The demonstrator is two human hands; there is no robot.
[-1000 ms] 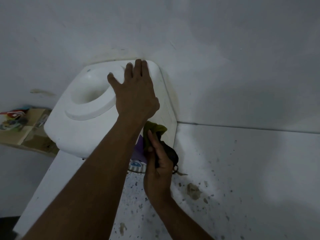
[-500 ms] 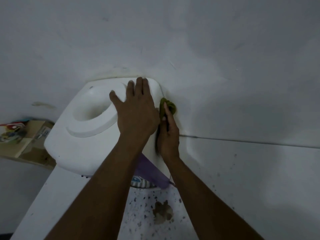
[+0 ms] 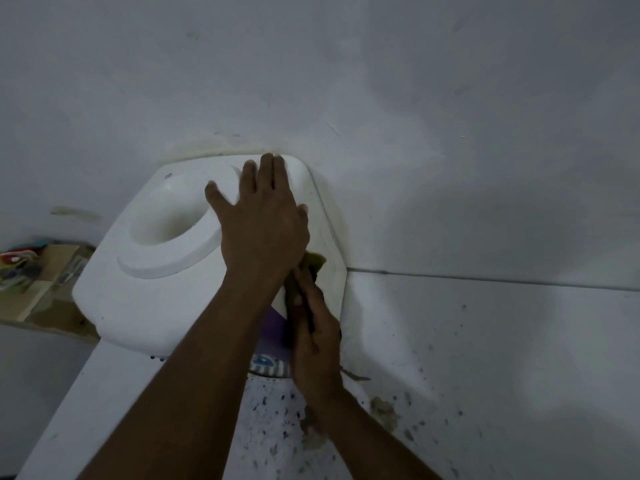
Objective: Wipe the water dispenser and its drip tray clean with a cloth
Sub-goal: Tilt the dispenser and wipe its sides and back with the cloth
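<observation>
A white water dispenser (image 3: 145, 289) stands against the white wall, seen from above, with a round empty bottle socket in its top. My left hand (image 3: 263, 223) lies flat on the top's right part, fingers straight and spread. My right hand (image 3: 311, 330) presses a green cloth (image 3: 313, 263) against the dispenser's right side, fingers laid along the cloth. Much of the cloth is hidden behind both hands. A purple panel and striped label show below my left forearm. The drip tray is not in view.
The wall (image 3: 415, 133) meets the speckled, stained floor (image 3: 485, 375) right beside the dispenser. A cardboard box (image 3: 38, 282) with colourful items sits at the far left. A brown stain (image 3: 382, 410) marks the floor near my right forearm.
My right hand with the cloth rose up the dispenser's right side, then slid back down about halfway. My left hand stayed flat on the top.
</observation>
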